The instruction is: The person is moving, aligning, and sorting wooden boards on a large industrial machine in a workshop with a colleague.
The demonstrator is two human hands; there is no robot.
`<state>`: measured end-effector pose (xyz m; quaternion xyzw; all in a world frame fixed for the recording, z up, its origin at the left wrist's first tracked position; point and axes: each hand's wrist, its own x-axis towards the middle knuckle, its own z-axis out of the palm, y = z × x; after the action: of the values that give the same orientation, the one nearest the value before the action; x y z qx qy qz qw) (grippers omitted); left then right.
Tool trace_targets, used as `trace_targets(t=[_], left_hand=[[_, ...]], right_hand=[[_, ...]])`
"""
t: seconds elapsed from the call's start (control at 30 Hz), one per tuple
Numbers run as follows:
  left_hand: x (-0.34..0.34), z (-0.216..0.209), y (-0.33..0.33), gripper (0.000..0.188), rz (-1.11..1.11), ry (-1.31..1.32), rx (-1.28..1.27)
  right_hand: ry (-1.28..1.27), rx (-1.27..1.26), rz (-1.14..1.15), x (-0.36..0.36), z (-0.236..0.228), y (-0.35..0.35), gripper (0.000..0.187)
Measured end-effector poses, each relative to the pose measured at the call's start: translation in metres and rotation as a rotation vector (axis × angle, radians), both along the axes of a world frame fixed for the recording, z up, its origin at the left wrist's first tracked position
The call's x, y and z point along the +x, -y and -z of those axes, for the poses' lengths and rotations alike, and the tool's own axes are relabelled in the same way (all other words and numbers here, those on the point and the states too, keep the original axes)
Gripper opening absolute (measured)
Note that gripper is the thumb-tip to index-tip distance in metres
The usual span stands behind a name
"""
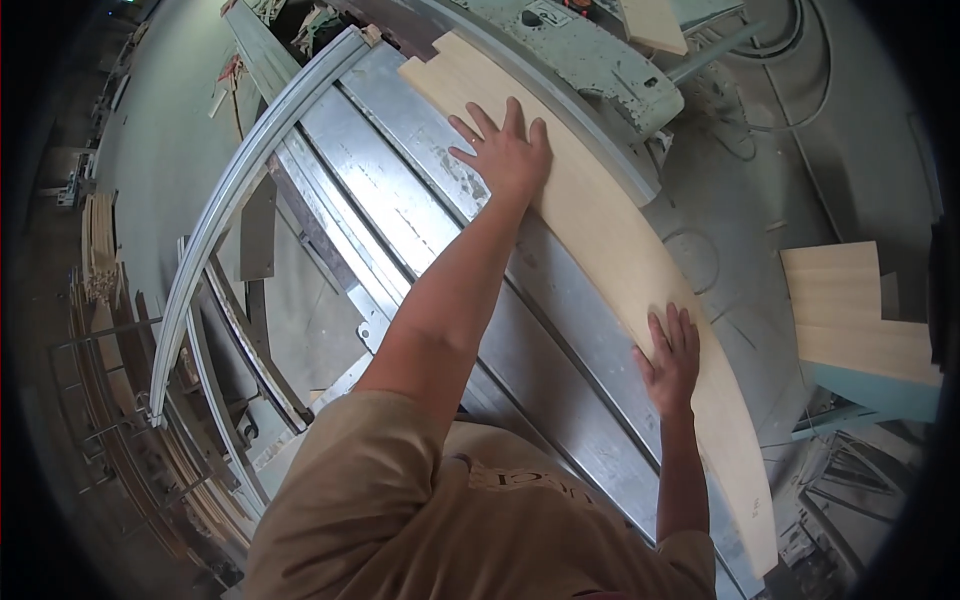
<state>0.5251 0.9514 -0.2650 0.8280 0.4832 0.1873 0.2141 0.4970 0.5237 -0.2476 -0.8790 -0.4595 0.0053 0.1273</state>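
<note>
A long pale wooden board lies along the right side of a ribbed metal sliding table, with a stepped notch cut at its far end. My left hand is spread near that far end, its palm partly on the board and its fingers reaching over the board and the bare metal. Farther down, my right hand rests on the board's nearer half with fingers stretched out. Neither hand is wrapped around anything. The board's near end carries a small dark mark.
A curved metal rail borders the table on the left. At the upper right stands a worn grey machine bed with a wood piece on it. Stacked pale panels sit at right. Wood strips lean far left; hoses cross the floor.
</note>
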Motion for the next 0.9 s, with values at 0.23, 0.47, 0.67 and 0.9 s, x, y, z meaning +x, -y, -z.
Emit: trace_targets(t=[0.23, 0.47, 0.67, 0.9], left_hand=[[0.005, 0.001, -0.002, 0.065, -0.007, -0.019, 0.018], [0.006, 0.004, -0.003, 0.066, -0.007, -0.035, 0.015], [0.009, 0.002, -0.012, 0.066, -0.004, -0.029, 0.029], [0.01, -0.002, -0.029, 0.066, -0.017, -0.044, 0.007]], right_hand=[[-0.004, 0.021, 0.011, 0.004, 0.007, -0.001, 0.07], [-0.01, 0.017, 0.018, 0.004, 0.006, -0.002, 0.069], [-0.003, 0.027, 0.017, 0.005, 0.005, -0.01, 0.069], [-0.016, 0.031, 0.024, 0.006, 0.001, -0.029, 0.074]])
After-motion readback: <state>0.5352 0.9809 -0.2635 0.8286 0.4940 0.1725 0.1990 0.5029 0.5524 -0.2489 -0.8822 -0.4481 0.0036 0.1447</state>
